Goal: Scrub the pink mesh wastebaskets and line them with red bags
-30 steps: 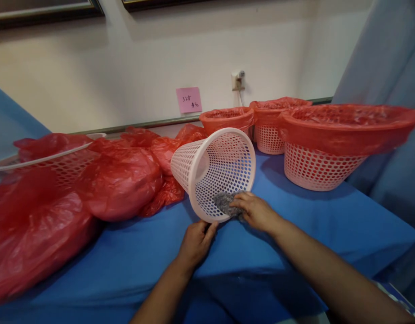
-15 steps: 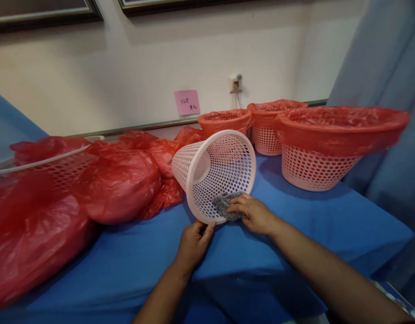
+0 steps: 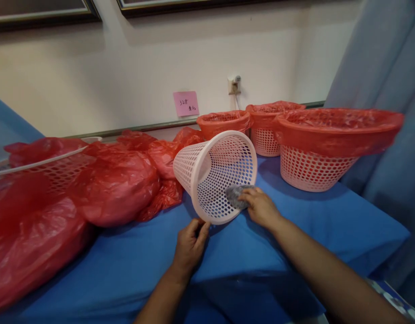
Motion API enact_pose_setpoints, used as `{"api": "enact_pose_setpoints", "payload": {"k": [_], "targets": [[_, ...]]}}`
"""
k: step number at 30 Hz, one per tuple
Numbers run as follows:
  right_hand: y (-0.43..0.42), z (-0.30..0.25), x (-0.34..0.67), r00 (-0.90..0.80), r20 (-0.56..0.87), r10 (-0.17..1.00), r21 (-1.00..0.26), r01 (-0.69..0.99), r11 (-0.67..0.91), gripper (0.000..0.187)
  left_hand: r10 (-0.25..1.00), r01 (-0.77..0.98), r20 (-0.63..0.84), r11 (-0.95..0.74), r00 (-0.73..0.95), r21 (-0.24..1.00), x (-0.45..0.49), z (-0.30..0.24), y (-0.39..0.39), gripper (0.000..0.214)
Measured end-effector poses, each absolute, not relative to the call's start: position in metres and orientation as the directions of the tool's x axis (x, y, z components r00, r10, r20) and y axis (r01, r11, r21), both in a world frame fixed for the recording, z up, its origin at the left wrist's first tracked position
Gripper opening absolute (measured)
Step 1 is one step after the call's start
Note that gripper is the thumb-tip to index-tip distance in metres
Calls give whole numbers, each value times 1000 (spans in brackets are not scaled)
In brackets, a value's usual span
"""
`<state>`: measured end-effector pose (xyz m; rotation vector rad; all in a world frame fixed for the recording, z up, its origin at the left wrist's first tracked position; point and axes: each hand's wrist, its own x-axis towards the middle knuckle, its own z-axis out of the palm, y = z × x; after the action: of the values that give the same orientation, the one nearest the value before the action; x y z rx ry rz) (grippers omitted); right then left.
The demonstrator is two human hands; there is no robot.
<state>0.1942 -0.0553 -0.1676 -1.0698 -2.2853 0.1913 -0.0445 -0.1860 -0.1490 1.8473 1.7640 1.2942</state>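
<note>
A pale pink perforated plastic wastebasket lies on its side on the blue tablecloth, its mouth turned toward me. My left hand pinches the bottom of its rim between thumb and fingers. With bent fingers, my right hand grips a grey cloth at the lower right of the rim. The cloth reaches over the rim onto the inner wall and looks slightly blurred. My right fingertips are partly hidden against it.
Behind and right stand several baskets lined with red bags, the largest lined basket nearest. Red plastic bags crowd the left, with a white-rimmed basket behind them. A pink note and a wall socket are on the wall.
My right hand and the grey cloth have moved right and slightly up along the basket's rim. My left hand still holds the rim's bottom; the basket has barely shifted.
</note>
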Motion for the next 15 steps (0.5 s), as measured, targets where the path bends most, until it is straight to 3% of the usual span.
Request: {"api": "enact_pose_setpoints", "payload": {"k": [3,8,10,15], "targets": [[-64,-165,187,-658,445,607,-382,474,793,58,949,644,306,-183,-83,742,-44,-153,-181,30],[-70,-163,182,-730,463,502,-475,273,836,65,967,656,244,-140,-70,742,-43,-156,-178,35],[-68,-165,182,-697,463,548,-480,323,816,63,961,662,266,-152,-74,734,-43,-154,-181,36],[-53,-167,189,-381,485,787,-387,714,584,49,912,673,398,-231,-103,703,-43,-146,-188,30]]}}
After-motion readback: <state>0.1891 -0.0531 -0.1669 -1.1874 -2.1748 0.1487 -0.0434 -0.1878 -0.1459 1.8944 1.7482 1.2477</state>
